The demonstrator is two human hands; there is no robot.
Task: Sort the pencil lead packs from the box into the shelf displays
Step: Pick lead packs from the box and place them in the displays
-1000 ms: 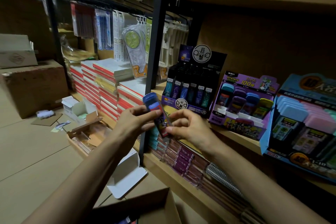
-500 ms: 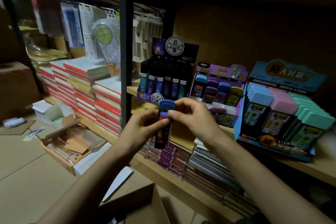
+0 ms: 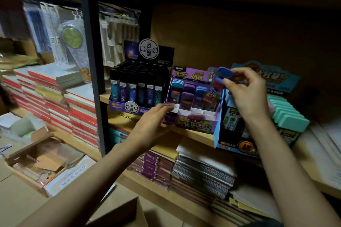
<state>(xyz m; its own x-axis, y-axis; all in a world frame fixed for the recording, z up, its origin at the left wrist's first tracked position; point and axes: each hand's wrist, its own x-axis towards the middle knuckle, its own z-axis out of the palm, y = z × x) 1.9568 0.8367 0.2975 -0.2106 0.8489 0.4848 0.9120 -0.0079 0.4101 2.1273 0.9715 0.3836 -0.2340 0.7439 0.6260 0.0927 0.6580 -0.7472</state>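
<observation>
Lead pack (image 3: 221, 77) pinched in right hand (image 3: 247, 95) above purple display (image 3: 195, 125); left hand (image 3: 153, 125) flat, touching display front.

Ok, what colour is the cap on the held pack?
Blue cap on the pack; head view.

The small plastic lead pack (image 3: 218, 82) has a blue cap and a red cartoon-printed body. At its seven o'clock, the purple cardboard display tray (image 3: 195, 124) bears cartoon print. At nine o'clock, the black rectangular packs (image 3: 140, 79) carry blue-purple starry labels.

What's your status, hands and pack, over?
Right hand pinches blue-capped lead pack above purple display. Left hand rests on display's front corner. Nothing between pack and display.
</observation>
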